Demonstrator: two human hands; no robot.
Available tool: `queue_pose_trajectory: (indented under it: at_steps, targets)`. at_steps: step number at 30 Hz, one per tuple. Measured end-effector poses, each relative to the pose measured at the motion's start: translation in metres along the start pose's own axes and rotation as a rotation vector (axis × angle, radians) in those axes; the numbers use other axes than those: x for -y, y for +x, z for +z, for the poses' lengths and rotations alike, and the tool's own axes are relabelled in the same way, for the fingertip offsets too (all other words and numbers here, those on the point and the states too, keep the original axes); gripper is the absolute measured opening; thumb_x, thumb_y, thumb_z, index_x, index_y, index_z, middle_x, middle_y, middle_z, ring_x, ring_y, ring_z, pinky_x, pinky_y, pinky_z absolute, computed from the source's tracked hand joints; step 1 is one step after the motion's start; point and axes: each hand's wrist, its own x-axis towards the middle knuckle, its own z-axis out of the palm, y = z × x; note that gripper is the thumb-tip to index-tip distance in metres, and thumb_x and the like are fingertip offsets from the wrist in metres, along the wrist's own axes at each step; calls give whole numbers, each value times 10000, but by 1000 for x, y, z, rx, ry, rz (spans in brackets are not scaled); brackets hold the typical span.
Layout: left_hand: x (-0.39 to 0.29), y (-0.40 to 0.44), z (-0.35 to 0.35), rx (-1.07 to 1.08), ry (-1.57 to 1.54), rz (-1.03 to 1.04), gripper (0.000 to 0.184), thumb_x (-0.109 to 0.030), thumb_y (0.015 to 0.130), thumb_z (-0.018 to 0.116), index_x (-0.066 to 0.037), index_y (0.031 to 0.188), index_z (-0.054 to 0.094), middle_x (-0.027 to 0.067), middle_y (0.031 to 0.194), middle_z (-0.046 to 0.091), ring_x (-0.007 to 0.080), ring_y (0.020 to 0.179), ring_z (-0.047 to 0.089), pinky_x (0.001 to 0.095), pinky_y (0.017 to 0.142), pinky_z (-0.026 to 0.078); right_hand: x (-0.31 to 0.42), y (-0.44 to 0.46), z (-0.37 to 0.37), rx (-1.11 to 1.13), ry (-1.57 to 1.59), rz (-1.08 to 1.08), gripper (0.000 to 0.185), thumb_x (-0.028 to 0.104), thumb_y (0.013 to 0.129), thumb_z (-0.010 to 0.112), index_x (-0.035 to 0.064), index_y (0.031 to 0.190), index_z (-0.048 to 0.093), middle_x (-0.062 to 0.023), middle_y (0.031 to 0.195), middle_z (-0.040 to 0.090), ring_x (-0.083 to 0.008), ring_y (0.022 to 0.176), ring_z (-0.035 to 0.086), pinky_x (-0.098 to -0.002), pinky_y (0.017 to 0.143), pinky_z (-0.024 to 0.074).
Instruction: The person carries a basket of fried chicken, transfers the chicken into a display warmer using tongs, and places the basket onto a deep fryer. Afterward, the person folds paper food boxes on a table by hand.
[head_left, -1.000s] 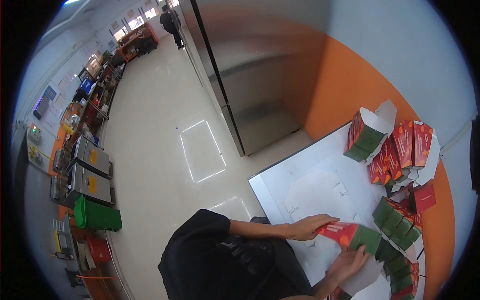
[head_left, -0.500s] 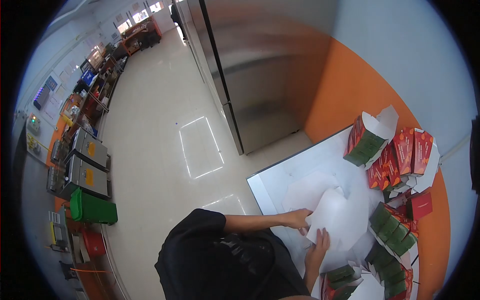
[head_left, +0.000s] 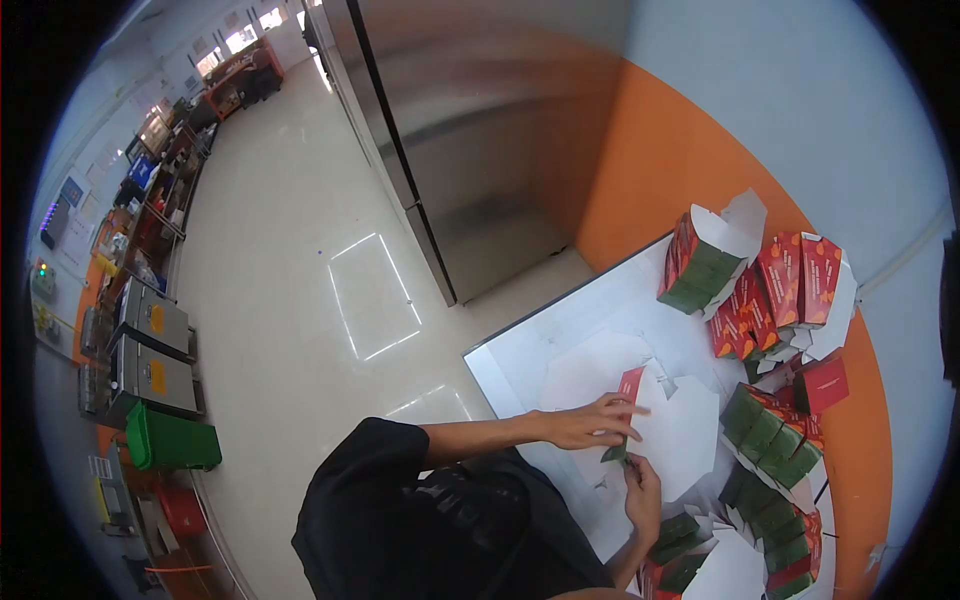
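A carton blank (head_left: 675, 430), white side up with a red and green printed flap at its left edge, lies over the table in front of me. My left hand (head_left: 592, 420) spreads its fingers across the printed flap. At the flap's lower green end, my right hand (head_left: 642, 490) is closed with its fingertips on the blank's edge. Another white sheet (head_left: 580, 375) lies flat beneath. Folded green and red cartons (head_left: 685, 550) stand close to my right wrist.
More folded cartons (head_left: 775, 430) and red cartons (head_left: 780, 290) line the wall side of the white table (head_left: 510, 370). A steel cabinet (head_left: 470, 150) stands beyond. Across the floor are a green bin (head_left: 175, 438) and steel units (head_left: 150, 375).
The folded carton from the oldest frame has left my hands. The white blank has turned so that its printed flap shows, and my left hand has moved onto that flap.
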Motion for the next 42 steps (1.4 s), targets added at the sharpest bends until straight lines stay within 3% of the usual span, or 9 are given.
queue_pose_trajectory:
  at_steps: [5, 14, 20, 22, 26, 30, 36, 40, 42]
  targets:
    - [-18, 21, -8, 123, 41, 167, 295, -182, 957, 694, -147, 1250, 685, 77, 1302, 540, 357, 1318, 393, 505, 1153, 309, -18, 4, -3, -72, 259, 50, 250, 71, 1000, 615, -62, 1208, 655, -94, 1025, 714, -144, 951, 638, -284, 898, 492]
    - [-11, 28, 27, -389, 146, 54, 141, -128, 885, 750, -122, 1018, 702, 65, 1132, 581, 333, 1211, 474, 463, 1076, 374, -15, -5, 9, -203, 444, 111, 244, 76, 995, 658, -91, 1169, 694, -61, 964, 714, -106, 885, 625, -255, 839, 503]
    - [-17, 25, 18, -79, 254, 244, 195, -134, 877, 751, -117, 1063, 694, 95, 1102, 597, 318, 1303, 462, 530, 1089, 363, 4, -11, 0, -137, 229, 57, 253, 72, 985, 661, -73, 1190, 694, -87, 946, 731, -118, 841, 633, -284, 830, 519]
    - [-21, 19, 19, -54, 320, 85, 174, -141, 872, 754, -109, 1038, 715, 105, 1061, 624, 310, 1257, 517, 509, 1080, 379, 23, -12, -2, -145, 172, 24, 283, 63, 984, 653, -73, 1232, 669, -122, 973, 735, -133, 849, 644, -299, 835, 525]
    - [-21, 23, -4, 193, 213, -229, 152, -174, 880, 766, -65, 985, 751, 122, 937, 684, 304, 1051, 647, 436, 977, 471, 59, -19, -7, -549, -146, -379, 281, -18, 985, 602, -68, 1259, 635, -136, 1099, 692, -176, 966, 661, -307, 900, 527]
    - [-23, 17, -19, -228, -60, -394, 184, -185, 889, 785, -15, 944, 744, 134, 889, 710, 295, 867, 678, 374, 809, 526, 33, -36, 3, -941, 259, -529, 237, -97, 946, 561, -43, 1173, 604, -157, 1066, 661, -244, 942, 651, -362, 884, 540]
    - [-71, 23, -26, -105, -30, -377, 172, -161, 899, 783, 1, 938, 739, 134, 955, 725, 249, 902, 686, 351, 816, 520, 33, -29, -1, -624, -21, -228, 330, 101, 970, 660, 25, 1291, 663, -224, 1565, 337, -361, 1372, 450, -450, 1162, 349]
    - [-83, 24, -21, -85, -87, -377, 161, -151, 906, 775, 2, 939, 738, 135, 966, 723, 243, 910, 684, 353, 836, 515, 26, -12, 16, -703, 680, -188, 371, 178, 986, 662, 73, 1342, 656, -229, 1630, 217, -380, 1473, 336, -463, 1218, 259]
    - [-85, 23, -20, -98, -107, -416, 155, -146, 909, 771, 1, 941, 737, 137, 967, 722, 245, 912, 683, 354, 841, 514, 18, -14, 8, -704, 292, -231, 376, 199, 978, 677, 72, 1331, 663, -222, 1637, 215, -378, 1484, 325, -469, 1208, 286]
